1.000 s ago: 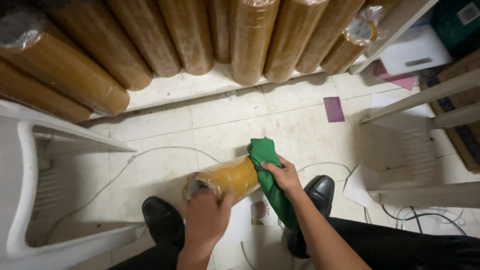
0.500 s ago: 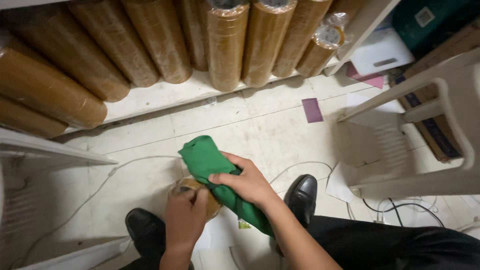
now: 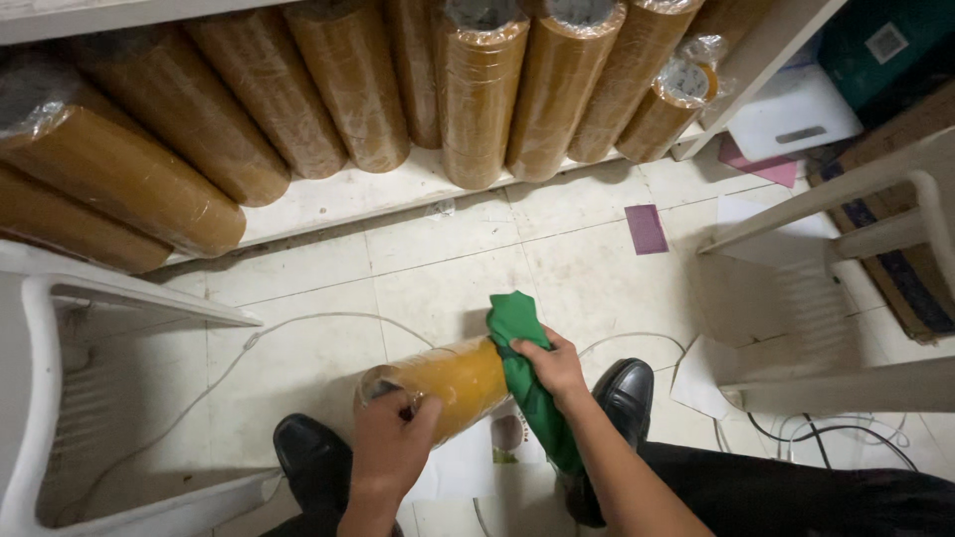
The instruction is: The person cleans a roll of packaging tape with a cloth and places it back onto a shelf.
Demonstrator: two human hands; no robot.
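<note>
Left hand (image 3: 390,445) clamped on the near end of a shrink-wrapped stack of brown tape rolls (image 3: 443,383), fingers curled over its rim, thumb side toward the camera. Stack held roughly level above the tiled floor (image 3: 438,268), between the knees, far end pointing up and to the right. Right hand (image 3: 553,366) closed around a green cloth (image 3: 525,373), pressing it against the far end of the stack; cloth bunched over that end, the rest trailing down along the wrist. Two black shoes below: one (image 3: 314,459) left of the left forearm, the other (image 3: 625,396) just right of the right hand. Thin white cable (image 3: 298,320) looping across the tiles behind the stack. Low white shelf (image 3: 368,194) along the top, loaded with many more long wrapped stacks of brown tape (image 3: 482,94) leaning side by side. White plastic chairs on both sides, one at left (image 3: 45,398), one at right (image 3: 846,298). Small purple card (image 3: 647,228) flat on the floor near the shelf's right end.
</note>
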